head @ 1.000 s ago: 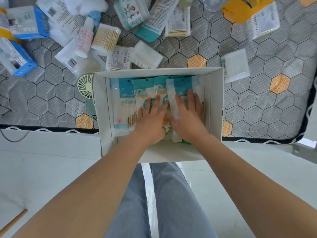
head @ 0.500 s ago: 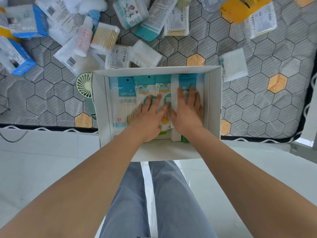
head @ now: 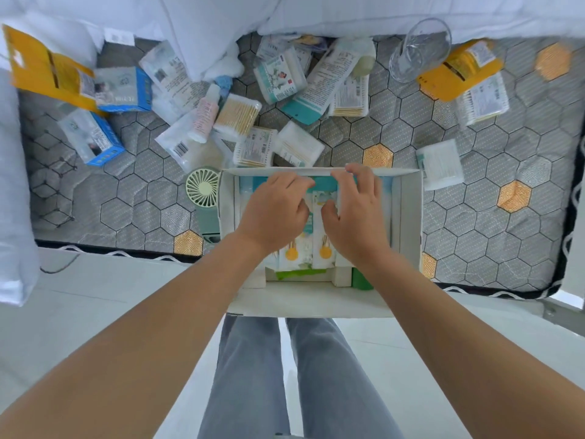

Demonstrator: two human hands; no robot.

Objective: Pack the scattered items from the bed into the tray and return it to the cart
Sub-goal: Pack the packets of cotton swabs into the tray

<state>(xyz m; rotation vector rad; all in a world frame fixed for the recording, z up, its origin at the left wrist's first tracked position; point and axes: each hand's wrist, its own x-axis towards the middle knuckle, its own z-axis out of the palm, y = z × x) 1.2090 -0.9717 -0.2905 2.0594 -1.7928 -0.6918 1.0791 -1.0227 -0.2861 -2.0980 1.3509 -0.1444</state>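
Here, viewed from the bedside, the loose stock lies scattered across the honeycomb-patterned bed (head: 474, 223). At far left, a yellow card pack (head: 44, 71) overlaps a blue box (head: 125, 90), with a second blue box (head: 93, 139) nearer the edge. Toward the middle, a pink bottle (head: 204, 117) lies against a cotton-swab pack (head: 238, 119). A pale green fan (head: 202, 189) sits just beside the tray's left wall.

The white tray (head: 411, 223) rests at the near edge of the mattress, its near end overhanging toward the person's legs. Teal-and-white packets (head: 318, 251) lie flat in it, side by side. Both hands are inside the tray. The left hand (head: 274, 213) has its fingers bent down onto the packets' teal top ends. The right hand (head: 355, 217) has bent fingers reaching the tray's far wall and its thumb on a packet. Whether either hand grips a packet or merely presses on it cannot be told.

Just right of the tray's far corner lies a white swab box (head: 440, 164). Farther back are a clear glass (head: 418, 53), a second yellow pack (head: 460, 69) and another swab box (head: 482, 101).
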